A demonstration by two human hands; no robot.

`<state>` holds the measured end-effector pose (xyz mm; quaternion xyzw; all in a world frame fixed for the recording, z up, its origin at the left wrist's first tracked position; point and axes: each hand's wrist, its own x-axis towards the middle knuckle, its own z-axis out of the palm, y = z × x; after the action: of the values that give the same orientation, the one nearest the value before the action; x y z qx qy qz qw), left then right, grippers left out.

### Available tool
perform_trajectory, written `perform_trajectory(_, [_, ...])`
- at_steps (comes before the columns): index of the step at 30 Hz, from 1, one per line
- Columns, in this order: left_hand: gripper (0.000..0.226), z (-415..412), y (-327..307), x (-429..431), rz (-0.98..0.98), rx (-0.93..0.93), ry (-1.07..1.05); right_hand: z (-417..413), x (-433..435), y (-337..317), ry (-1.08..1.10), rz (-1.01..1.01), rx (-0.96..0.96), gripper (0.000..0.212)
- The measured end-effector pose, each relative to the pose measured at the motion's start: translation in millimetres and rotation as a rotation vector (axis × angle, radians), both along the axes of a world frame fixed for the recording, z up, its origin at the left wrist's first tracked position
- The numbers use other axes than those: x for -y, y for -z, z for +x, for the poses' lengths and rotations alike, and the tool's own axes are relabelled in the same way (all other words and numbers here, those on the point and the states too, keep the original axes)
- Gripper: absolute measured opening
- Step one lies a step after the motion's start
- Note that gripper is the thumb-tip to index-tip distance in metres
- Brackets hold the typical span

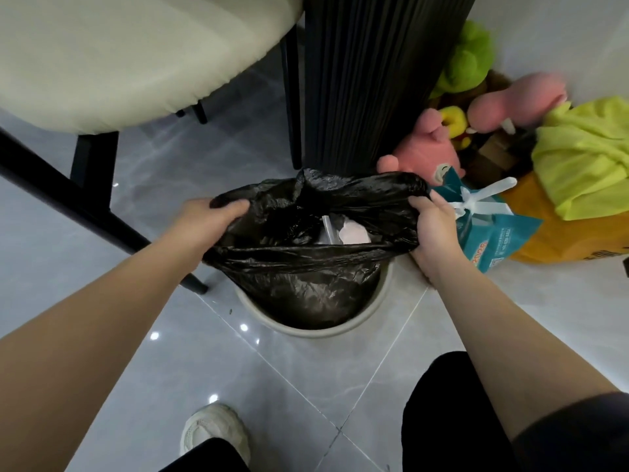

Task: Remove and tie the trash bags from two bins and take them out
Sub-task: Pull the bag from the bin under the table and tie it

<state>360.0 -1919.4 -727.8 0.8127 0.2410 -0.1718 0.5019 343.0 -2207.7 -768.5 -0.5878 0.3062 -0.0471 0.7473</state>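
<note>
Left hand point(218, 216) fingers point(235, 207) curled tight over left edge of black trash bag point(306, 267); right hand point(432, 223) fingers point(420, 201) clenched on right edge. Bag mouth stretched between them, white scraps point(350, 233) visible inside. Bag body sat partly in pale round bin point(316, 332) on tiled floor point(306, 386). Teal bag point(493, 233) just beside right hand; pink plush toys point(439, 155) behind.

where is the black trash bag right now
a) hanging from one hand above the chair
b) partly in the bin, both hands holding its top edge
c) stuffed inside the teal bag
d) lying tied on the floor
B: the left hand and right hand each hold the open top of the trash bag, and its lower part sits in the bin.
</note>
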Motion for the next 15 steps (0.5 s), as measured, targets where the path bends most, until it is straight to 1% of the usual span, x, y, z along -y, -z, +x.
perform_trajectory(2, [0.014,2,6,-6,0.085,0.096,0.064,1,-1,-2,-0.029,0.038,0.048,0.03])
perform_trajectory(4, [0.013,5,8,-12,0.104,0.208,0.002,3,-3,-5,-0.056,0.075,0.1,0.03])
perform_trajectory(6, [0.024,7,6,-14,0.054,0.278,-0.068,4,-3,-6,-0.078,0.098,0.128,0.033])
perform_trajectory(7, [0.03,7,5,-13,-0.001,0.299,-0.104,4,-5,-8,-0.086,0.11,0.136,0.035])
perform_trajectory(9, [0.034,8,2,-12,-0.058,0.31,-0.14,6,-5,-8,-0.094,0.152,0.143,0.035])
perform_trajectory(10, [0.033,8,0,-10,-0.047,0.314,-0.132,7,-6,-9,-0.102,0.186,0.144,0.033])
perform_trajectory(12, [0.021,6,-2,-7,0.023,0.334,-0.079,9,-6,-15,-0.133,0.219,0.107,0.038])
perform_trajectory(13, [0.021,4,-4,-6,0.084,0.343,-0.031,9,-5,-17,-0.149,0.199,0.074,0.04])
perform_trajectory(14, [0.021,3,-5,-6,0.155,0.351,0.021,8,-5,-18,-0.169,0.14,0.062,0.034])
perform_trajectory(15, [0.019,3,-5,-7,0.23,0.369,0.069,7,-5,-18,-0.189,0.024,0.077,0.022])
